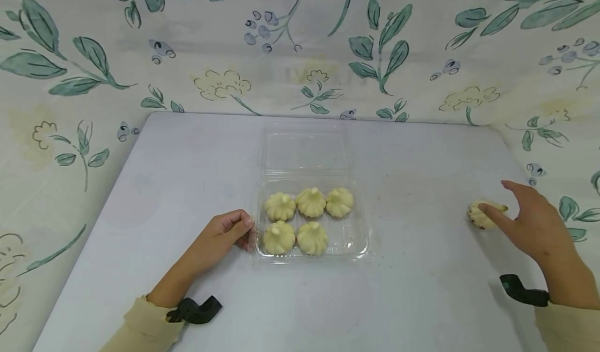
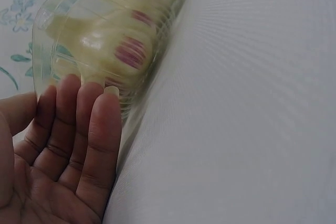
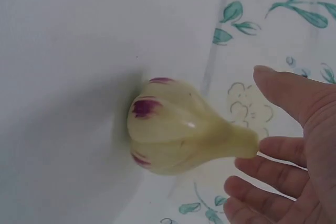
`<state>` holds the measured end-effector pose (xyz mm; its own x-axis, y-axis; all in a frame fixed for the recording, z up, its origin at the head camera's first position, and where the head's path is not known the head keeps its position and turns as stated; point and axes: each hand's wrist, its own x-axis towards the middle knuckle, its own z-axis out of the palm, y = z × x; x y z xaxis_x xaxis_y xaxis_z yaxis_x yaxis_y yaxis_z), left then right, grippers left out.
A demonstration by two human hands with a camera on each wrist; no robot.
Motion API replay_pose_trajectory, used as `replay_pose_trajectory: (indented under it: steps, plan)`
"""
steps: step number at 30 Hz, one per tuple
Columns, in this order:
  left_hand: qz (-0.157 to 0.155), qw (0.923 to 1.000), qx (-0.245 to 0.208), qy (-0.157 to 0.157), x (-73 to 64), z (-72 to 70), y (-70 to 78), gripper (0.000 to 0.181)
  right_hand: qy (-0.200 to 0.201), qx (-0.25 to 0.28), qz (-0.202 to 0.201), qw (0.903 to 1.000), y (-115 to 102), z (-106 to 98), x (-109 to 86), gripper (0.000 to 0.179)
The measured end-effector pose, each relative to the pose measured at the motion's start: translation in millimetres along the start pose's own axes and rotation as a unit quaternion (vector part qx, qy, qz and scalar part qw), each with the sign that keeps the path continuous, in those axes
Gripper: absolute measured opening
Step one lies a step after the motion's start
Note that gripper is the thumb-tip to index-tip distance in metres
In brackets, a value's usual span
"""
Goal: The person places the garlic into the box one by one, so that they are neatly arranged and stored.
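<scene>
A clear plastic clamshell container (image 1: 344, 240) lies opened on the table, its lid (image 1: 307, 151) folded back behind it. Inside sit several pale garlic bulbs (image 1: 312, 237), three in the back row and two in front, stems up. My left hand (image 1: 222, 237) pinches the container's left rim between thumb and fingers; in the left wrist view, purple-streaked bulbs (image 2: 128, 51) show through its wall. At the far right, another garlic bulb (image 3: 178, 129) with purple marks stands on the table. Over it is my right hand (image 1: 536, 224), thumb and fingers spread apart, fingertips close to the stem.
The white table (image 1: 197, 159) ends at the back and sides against leaf-patterned cloth (image 1: 314, 45). The loose bulb lies near the table's right edge. Black wrist straps (image 1: 522, 289) sit at both sleeve cuffs.
</scene>
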<state>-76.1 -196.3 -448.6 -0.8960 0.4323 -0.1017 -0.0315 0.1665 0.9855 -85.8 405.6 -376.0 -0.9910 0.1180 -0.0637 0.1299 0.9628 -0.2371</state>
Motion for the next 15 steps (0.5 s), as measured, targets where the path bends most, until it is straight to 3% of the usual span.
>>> replay_pose_trajectory:
  steps: [9,15]
  plan:
    - [-0.004,1.0,-0.002,0.001,1.2,0.8,0.6,0.025,0.001,-0.017,0.014,0.9998,10,4,-4.7,0.07]
    - [-0.007,1.0,0.001,0.005,1.2,1.0,1.1,0.024,0.008,0.0,0.011,0.9999,13,12,-6.1,0.06]
